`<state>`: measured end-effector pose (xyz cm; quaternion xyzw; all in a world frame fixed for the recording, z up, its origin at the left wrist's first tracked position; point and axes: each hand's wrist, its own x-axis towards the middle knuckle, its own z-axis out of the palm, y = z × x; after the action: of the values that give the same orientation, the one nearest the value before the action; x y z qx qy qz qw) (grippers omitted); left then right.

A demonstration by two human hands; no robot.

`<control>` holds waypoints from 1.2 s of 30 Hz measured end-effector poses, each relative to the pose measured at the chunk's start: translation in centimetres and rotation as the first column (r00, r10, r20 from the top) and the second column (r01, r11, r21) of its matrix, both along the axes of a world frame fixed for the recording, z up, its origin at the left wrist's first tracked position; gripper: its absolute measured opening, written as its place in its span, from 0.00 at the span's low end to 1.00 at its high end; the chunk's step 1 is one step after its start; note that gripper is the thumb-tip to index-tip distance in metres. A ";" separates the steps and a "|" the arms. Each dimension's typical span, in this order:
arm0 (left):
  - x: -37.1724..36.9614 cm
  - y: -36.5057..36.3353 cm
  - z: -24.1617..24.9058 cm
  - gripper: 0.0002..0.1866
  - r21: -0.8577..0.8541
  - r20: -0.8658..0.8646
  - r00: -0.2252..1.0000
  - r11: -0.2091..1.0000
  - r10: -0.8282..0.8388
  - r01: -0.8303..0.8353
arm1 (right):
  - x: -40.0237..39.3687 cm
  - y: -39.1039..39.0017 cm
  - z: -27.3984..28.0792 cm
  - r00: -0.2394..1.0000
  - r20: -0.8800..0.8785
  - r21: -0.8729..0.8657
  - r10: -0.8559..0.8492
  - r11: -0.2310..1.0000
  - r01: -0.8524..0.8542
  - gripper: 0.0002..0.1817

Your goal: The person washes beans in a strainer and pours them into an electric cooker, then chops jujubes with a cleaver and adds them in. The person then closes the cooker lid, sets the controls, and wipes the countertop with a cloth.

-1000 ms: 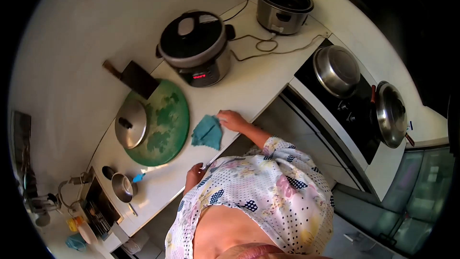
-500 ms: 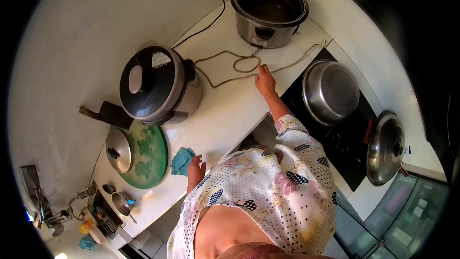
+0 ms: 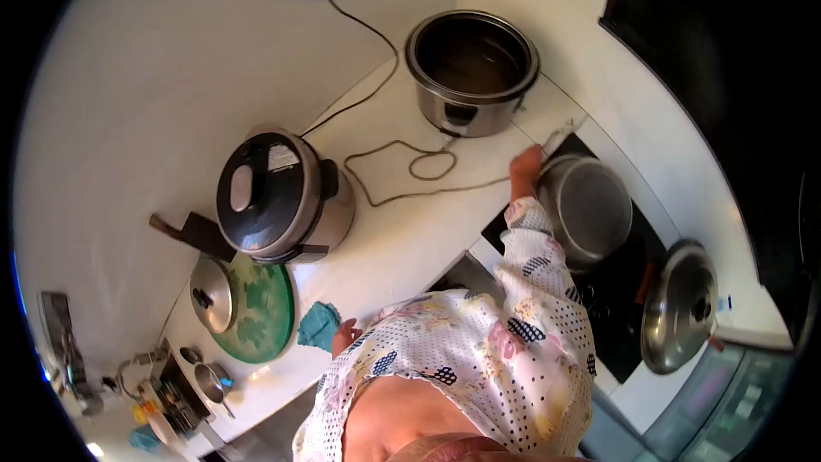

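My right hand (image 3: 525, 167) is at the upper left rim of the metal pot (image 3: 592, 210) on the black cooktop (image 3: 609, 325), over the pale cord (image 3: 462, 191). Its fingers are too small and blurred to show whether they hold anything. My left hand (image 3: 345, 338) rests at the counter's front edge, fingers apart, just beside a crumpled teal cloth (image 3: 319, 326). An open cooker (image 3: 466, 115) with a dark inner bowl stands at the back, the cord lying looped in front of it.
A lidded pressure cooker (image 3: 286, 197) stands left on the counter (image 3: 376, 248). Near it are a green board (image 3: 265, 312), a pot lid (image 3: 212, 295) and a cleaver (image 3: 203, 235). A large lid (image 3: 680, 308) leans at the right. A small saucepan (image 3: 211, 381) sits lower left.
My right hand has moved right, from the cord's loop to the pot's rim. My left hand stays beside the cloth. The whole view has shifted, with the counter items lower in the frame.
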<state>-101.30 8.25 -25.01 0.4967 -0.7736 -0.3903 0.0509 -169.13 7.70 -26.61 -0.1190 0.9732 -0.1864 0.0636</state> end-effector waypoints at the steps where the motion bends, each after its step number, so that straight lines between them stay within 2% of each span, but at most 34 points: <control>1: -1.2 -0.3 1.4 0.21 0.020 -0.023 1.000 1.000 0.014 -0.014 | 0.9 0.6 2.1 0.997 0.067 -0.060 -0.045 0.997 0.049 0.28; 2: -1.7 -0.2 1.9 0.21 0.040 -0.048 0.998 0.999 0.028 -0.027 | 0.4 1.0 0.9 0.999 -0.046 -0.108 -0.020 0.994 0.015 0.27; 3: -1.3 -0.7 -0.6 0.22 0.165 -0.028 0.996 0.983 0.086 -0.081 | -0.1 1.4 -0.3 0.987 -0.161 -0.145 0.002 0.989 -0.026 0.27; 4: -0.7 -1.2 -3.3 0.23 0.280 0.005 0.989 0.950 0.145 -0.141 | 0.4 1.2 0.7 0.985 -0.157 -0.148 -0.065 0.988 0.042 0.26; 5: -2.0 -0.9 -0.6 0.23 0.238 -0.013 0.997 0.968 0.080 -0.075 | 1.1 1.0 2.0 0.980 -0.152 -0.152 -0.132 0.982 0.109 0.26; 6: -2.7 -1.0 0.8 0.23 0.220 -0.012 1.000 0.975 0.015 -0.012 | -0.4 1.0 -0.4 0.973 -0.221 -0.092 -0.060 0.995 0.041 0.26; 8: -4.3 -1.3 3.8 0.22 0.180 -0.012 0.994 0.977 -0.112 0.112 | -1.1 0.2 -0.2 0.997 -0.015 -0.075 -0.081 0.994 0.080 0.24; 9: -3.7 -1.5 1.6 0.22 0.242 -0.082 0.994 0.966 -0.077 0.095 | -1.5 0.3 -0.2 0.991 0.089 -0.058 -0.099 0.993 0.104 0.22; 10: -3.0 -1.6 -0.7 0.22 0.306 -0.146 0.989 0.948 -0.039 0.083 | -2.7 0.3 -0.9 0.913 0.378 -0.318 -0.152 0.905 0.282 0.21; 11: -2.9 -1.4 -1.2 0.22 0.321 -0.167 0.985 0.943 -0.034 0.087 | -4.3 0.1 -1.8 0.763 0.638 -0.484 -0.098 0.720 0.497 0.20; 12: -3.4 -1.7 -0.7 0.22 0.312 -0.162 0.986 0.946 -0.040 0.089 | -5.3 0.1 -2.1 0.570 0.820 -0.524 0.053 0.472 0.709 0.18; 13: -3.8 -1.9 0.0 0.22 0.303 -0.151 0.987 0.949 -0.047 0.092 | -4.6 0.5 0.7 0.523 0.816 -0.577 0.246 0.311 0.755 0.14; 16: -5.2 -2.7 2.2 0.22 0.283 -0.131 0.990 0.955 -0.054 0.089 | -0.8 1.1 10.2 0.719 0.553 -0.776 0.421 -0.053 0.628 0.12; 19: -5.9 -3.4 2.8 0.22 0.285 -0.132 0.990 0.955 -0.050 0.086 | 2.0 1.2 19.1 0.773 0.376 -0.850 0.511 -0.141 0.507 0.12; 22: -5.9 -3.6 2.5 0.23 0.295 -0.132 0.990 0.951 -0.055 0.092 | 4.9 0.8 27.0 0.826 0.139 -0.974 0.546 -0.075 0.214 0.13; 25: -5.9 -4.0 2.2 0.23 0.307 -0.127 0.990 0.947 -0.055 0.092 | 6.9 0.3 32.4 0.694 -0.083 -0.968 0.715 -0.222 0.113 0.15; 28: -5.8 -4.3 1.3 0.23 0.331 -0.127 0.991 0.940 -0.047 0.087 | 8.9 -0.2 37.2 0.523 -0.128 -0.863 0.843 -0.354 0.360 0.20; 29: -5.7 -4.3 1.1 0.23 0.342 -0.116 0.992 0.936 -0.050 0.087 | 10.1 -1.0 39.0 0.695 0.033 -0.841 0.718 -0.356 0.407 0.24; 32: -6.2 -4.5 2.0 0.24 0.350 -0.056 0.996 0.932 -0.074 0.089 | 4.2 -1.4 35.4 0.688 -0.053 -0.821 0.724 -0.424 0.383 0.25; 33: -6.8 -4.1 4.5 0.22 0.261 -0.037 0.993 0.958 -0.113 0.119 | 5.8 -1.6 37.1 0.781 0.062 -0.831 0.622 -0.402 0.386 0.26; 36: -6.7 -2.5 4.7 0.18 0.183 -0.236 0.971 0.983 0.036 0.008 | 6.8 -0.9 37.2 0.699 -0.041 -0.944 0.714 -0.256 0.207 0.26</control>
<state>-107.95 5.77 -20.30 0.4541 -0.7192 -0.5162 0.1003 -162.29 6.83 10.62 -0.2878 0.3251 -0.8545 0.2851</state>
